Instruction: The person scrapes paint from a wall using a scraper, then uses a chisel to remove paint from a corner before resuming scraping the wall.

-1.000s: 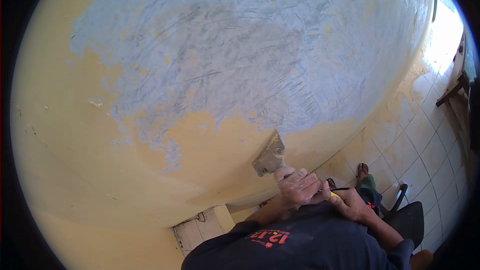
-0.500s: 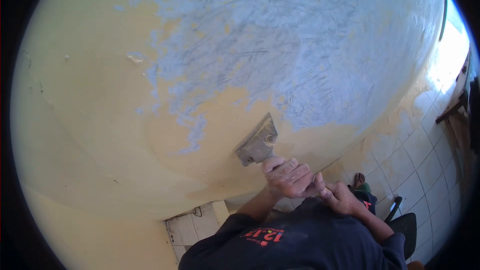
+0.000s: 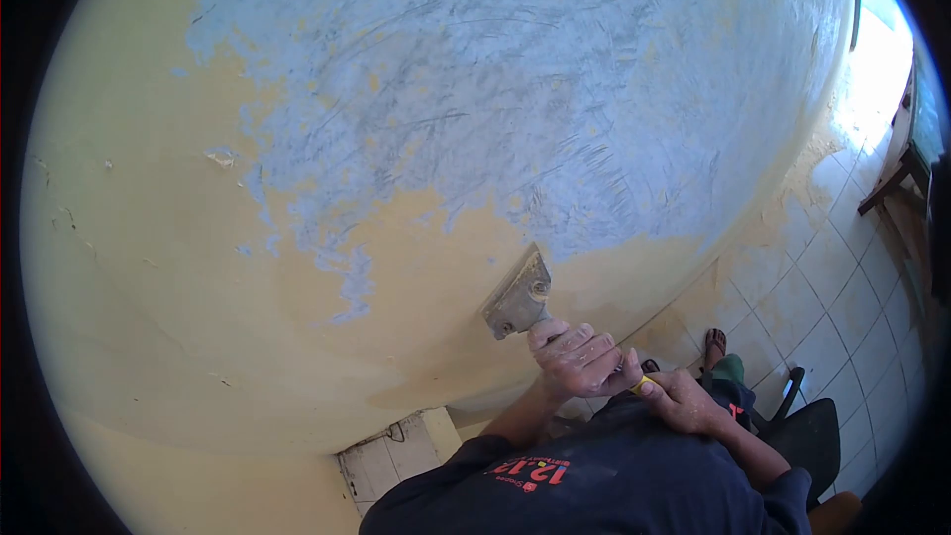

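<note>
Right at the lower edge of the bared patch, the scraper (image 3: 518, 295) has its dusty metal blade pressed against the wall (image 3: 149, 267). The blade's upper edge sits on the line where blue-grey plaster meets yellow paint. The left hand (image 3: 580, 359) is closed tight around the tool just below the blade, its knuckles up and whitened with dust. Its forearm runs down and left toward the body. The right hand (image 3: 688, 401) sits just behind and touches the left, with its fingers curled shut around the rear of the grip. A short piece of yellow handle (image 3: 642, 385) shows between the two hands. Around the blade, the scraped area (image 3: 515, 89) spreads over the upper middle of the wall, crossed by many fine scratch marks and flecked with bits of yellow. Unbroken yellow paint lies to the left and below, and a small chip (image 3: 220, 156) stands out in it beside the patch's ragged left border. Below the hands is the person's dark shirt (image 3: 614, 485) with red print on it. To the right lies a floor (image 3: 792, 287) of pale square tiles, with yellow dust (image 3: 807, 173) heaped along the foot of the wall. A sandalled foot (image 3: 715, 340) rests on the tiles near the wall's base, with a black chair (image 3: 812, 431) close by. Wooden furniture (image 3: 892, 188) stands at the far right edge.
</note>
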### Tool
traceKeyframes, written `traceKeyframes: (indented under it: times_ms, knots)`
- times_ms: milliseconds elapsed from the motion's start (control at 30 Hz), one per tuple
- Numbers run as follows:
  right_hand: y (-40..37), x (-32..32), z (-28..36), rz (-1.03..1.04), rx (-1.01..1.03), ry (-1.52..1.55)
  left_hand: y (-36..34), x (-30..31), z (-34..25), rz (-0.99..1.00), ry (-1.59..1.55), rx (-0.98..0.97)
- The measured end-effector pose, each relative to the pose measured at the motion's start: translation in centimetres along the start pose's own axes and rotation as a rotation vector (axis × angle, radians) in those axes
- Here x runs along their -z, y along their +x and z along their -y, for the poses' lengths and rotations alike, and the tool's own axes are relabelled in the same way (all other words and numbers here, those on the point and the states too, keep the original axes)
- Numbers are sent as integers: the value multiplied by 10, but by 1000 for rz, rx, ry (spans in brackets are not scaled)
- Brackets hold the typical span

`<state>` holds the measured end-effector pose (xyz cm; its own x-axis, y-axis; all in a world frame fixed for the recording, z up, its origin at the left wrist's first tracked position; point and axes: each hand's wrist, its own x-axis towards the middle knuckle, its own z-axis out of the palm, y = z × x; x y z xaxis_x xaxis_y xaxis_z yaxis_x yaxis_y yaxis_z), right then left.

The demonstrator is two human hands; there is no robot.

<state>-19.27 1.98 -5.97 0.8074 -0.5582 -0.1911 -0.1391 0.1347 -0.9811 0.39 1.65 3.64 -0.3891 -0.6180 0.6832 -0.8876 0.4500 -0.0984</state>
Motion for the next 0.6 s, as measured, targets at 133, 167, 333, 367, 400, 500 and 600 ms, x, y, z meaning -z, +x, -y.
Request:
traceKeyframes:
  times_ms: [133,167,333,367,400,500,600]
  knots:
    - [5,2,21,71,15,78,14,14,4,23,37,-29]
    - [5,3,27,91,25,88,21,20,6,6,49,-40]
    - [-6,5,38,104,14,119,40,28,-6,5,75,-54]
    - [-10,4,40,91,14,137,39,27,-6,3,79,-62]
    - [-12,3,39,82,15,142,38,26,-6,-3,81,-74]
    - [-10,0,33,92,-19,130,33,24,-5,-23,50,-60]
    - [-11,-2,24,83,13,147,33,31,-6,25,74,-52]
